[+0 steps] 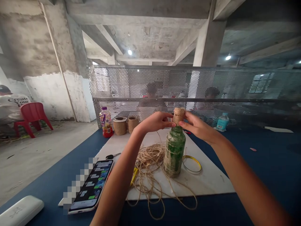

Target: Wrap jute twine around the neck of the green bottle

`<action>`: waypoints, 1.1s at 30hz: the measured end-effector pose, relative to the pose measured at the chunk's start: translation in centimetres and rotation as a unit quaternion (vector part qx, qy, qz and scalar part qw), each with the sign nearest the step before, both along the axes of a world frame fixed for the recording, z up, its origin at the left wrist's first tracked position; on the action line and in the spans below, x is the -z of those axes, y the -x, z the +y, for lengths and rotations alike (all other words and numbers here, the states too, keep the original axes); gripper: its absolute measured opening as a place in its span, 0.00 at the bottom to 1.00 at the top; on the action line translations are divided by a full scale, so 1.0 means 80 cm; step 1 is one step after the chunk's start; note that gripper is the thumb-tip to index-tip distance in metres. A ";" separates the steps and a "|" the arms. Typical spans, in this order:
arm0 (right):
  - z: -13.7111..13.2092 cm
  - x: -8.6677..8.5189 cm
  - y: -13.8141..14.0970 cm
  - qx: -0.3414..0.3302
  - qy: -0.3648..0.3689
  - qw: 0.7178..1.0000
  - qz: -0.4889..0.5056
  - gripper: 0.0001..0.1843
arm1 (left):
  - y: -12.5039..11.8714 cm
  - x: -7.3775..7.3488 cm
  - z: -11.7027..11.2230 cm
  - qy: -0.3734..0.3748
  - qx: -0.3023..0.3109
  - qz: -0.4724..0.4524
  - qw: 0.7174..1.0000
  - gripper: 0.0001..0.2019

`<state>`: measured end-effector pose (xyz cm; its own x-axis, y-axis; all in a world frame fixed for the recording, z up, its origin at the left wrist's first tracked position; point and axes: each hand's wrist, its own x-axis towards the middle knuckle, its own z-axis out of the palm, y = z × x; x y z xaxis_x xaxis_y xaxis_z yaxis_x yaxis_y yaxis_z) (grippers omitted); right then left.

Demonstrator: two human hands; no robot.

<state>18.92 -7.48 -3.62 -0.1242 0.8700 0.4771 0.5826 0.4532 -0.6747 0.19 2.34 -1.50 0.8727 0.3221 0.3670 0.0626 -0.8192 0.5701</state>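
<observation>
A green glass bottle [174,151] stands upright on a white board [211,179]. Its neck [178,115] is wrapped in jute twine. My left hand [155,121] pinches the neck from the left. From the right, my right hand [197,126] closes its fingers on the same wrapped neck. A loose tangle of jute twine [150,163] lies on the board left of the bottle and trails over the front edge. A yellow ring [192,163] lies just right of the bottle's base.
Two twine spools [125,125] and a drink bottle [106,121] stand at the far left. A phone [92,185], a key [113,155] and a white case [20,211] lie near left. A perforated metal screen [211,84] with people behind it borders the blue table [270,163].
</observation>
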 end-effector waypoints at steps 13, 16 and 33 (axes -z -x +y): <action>0.003 -0.001 0.009 0.089 -0.065 0.992 -0.055 0.23 | 0.001 -0.002 0.000 0.013 -0.010 -0.004 1.000 0.15; 0.002 -0.002 0.005 0.061 -0.061 0.995 -0.053 0.21 | 0.001 -0.002 0.001 0.019 -0.007 0.004 1.000 0.15; -0.003 -0.004 0.021 0.116 -0.028 0.988 -0.102 0.22 | 0.000 0.003 0.011 0.028 0.038 -0.002 0.999 0.19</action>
